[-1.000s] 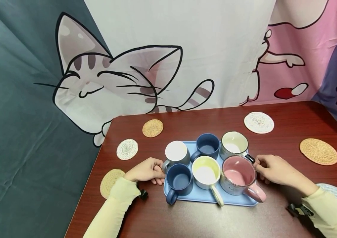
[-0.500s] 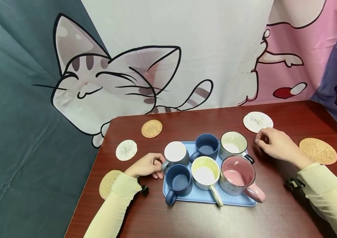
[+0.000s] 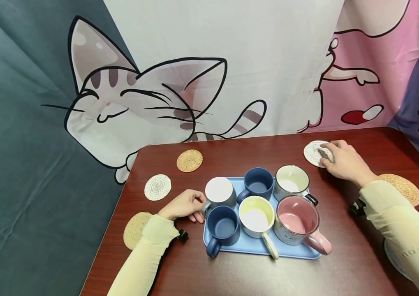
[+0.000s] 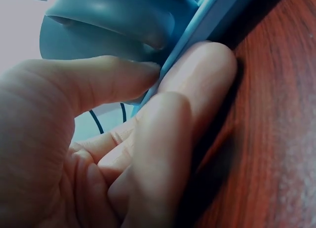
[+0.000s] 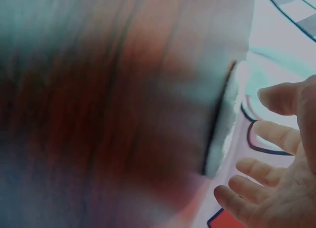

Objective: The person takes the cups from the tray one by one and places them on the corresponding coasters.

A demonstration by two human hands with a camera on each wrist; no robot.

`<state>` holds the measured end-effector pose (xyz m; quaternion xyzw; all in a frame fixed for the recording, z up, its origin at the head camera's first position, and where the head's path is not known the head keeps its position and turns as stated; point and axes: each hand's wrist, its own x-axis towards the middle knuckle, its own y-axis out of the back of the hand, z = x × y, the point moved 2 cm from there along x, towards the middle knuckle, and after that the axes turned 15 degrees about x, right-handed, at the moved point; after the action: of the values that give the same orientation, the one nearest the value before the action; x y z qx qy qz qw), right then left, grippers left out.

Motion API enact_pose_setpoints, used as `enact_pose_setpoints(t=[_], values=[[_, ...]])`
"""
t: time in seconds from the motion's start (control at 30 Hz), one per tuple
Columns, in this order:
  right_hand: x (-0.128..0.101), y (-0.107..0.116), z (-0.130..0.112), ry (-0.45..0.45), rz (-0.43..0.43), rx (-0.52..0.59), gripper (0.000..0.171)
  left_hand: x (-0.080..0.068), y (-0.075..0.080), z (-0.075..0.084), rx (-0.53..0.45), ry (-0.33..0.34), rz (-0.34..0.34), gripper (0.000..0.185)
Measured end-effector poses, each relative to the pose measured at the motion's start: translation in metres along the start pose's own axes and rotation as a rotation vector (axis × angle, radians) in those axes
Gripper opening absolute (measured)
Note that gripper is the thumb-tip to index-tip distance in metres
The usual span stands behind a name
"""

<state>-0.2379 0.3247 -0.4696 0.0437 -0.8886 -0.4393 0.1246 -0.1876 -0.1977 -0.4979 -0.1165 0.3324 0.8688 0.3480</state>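
Tan coaster, far L: (image 3: pixel 135 229) woven, at table's L edge, partly under left sleeve (image 3: pixel 146 255).
White coaster, L: (image 3: pixel 157 187) flat on tabletop, apart from tray.
Tan coaster, rear L: (image 3: pixel 189 160) near table's back edge.
Left hand: (image 3: pixel 183 204) at tray's L rim; left wrist view shows fingers (image 4: pixel 197 85) curled against the blue rim w/ thumb on top, so pinching the tray edge, just under grey mug's handle.
Tray: (image 3: pixel 298 251) light blue, rectangular, flat on red-brown table (image 3: pixel 231 275), centre front.
Grey mug: (image 3: pixel 219 191) white inside, rear L of tray, handle toward left hand.
Blue mug, front: (image 3: pixel 223 227) front L of tray, handle over front rim.
Blue mug, rear: (image 3: pixel 257 183) rear mid.
Yellow-rimmed mug: (image 3: pixel 256 216) front mid, pale handle pointing to the viewer.
Cream mug: (image 3: pixel 290 183) rear R, dark rim.
Pink mug: (image 3: pixel 298 220) front R, pink handle sticking out past tray's R corner. 6 mugs total, all upright, packed close.
White coaster, rear R: (image 3: pixel 313 153) well apart from tray, R of it & further back; seen edge-on in right wrist view (image 5: pixel 222 134).
Right hand: (image 3: pixel 342 161) palm down over that coaster, fingertips on its R part. Fingers loosely spread in right wrist view (image 5: pixel 276 178), no grip shown.
Tan coaster, far R: (image 3: pixel 407 187) partly behind right sleeve (image 3: pixel 398 230).
Pale coaster, front R: (image 3: pixel 390 257) mostly hidden by the same sleeve.
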Motion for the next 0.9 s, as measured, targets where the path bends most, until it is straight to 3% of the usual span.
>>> enact_pose_setpoints(t=[0.17, 0.47, 0.9], values=[[0.006, -0.005, 0.008, -0.007, -0.037, -0.037, 0.055, 0.0, 0.0, 0.0, -0.003, -0.018, 0.0, 0.009], [0.01, -0.01, 0.005, 0.011, -0.088, -0.048, 0.049, 0.001, -0.001, -0.003, -0.017, -0.009, 0.001, 0.008], [0.018, -0.015, -0.014, 0.042, -0.177, -0.067, 0.053, 0.001, -0.001, -0.004, -0.013, -0.024, 0.001, 0.008]])
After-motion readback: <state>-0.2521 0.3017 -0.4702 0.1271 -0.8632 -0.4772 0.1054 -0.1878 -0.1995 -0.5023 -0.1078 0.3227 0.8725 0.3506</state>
